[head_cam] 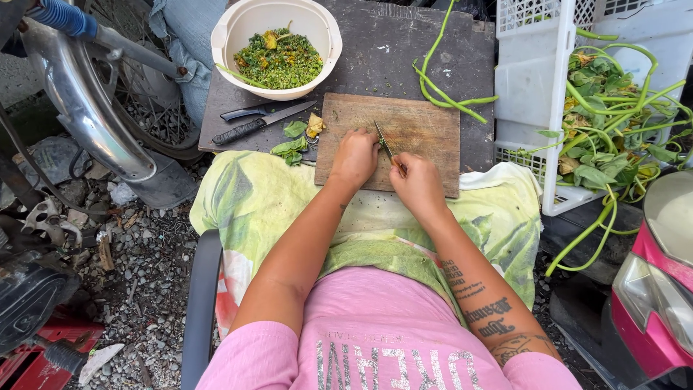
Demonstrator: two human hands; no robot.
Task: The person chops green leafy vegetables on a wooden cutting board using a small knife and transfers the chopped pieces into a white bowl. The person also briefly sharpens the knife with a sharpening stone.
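Over on the left a spare black-handled knife (254, 124) is lying just under the white bowl (232, 32) of chopped greens. The left hand (354, 157) is curling down on the wooden cutting board (426, 133), pinning a green bit, while the right hand (416, 184) is gripping a small knife (383, 141) beside it. Green stems (447, 97) and a white crate (530, 94) are sitting further right.

Knife (383, 141) handle hidden in right hand (417, 185).
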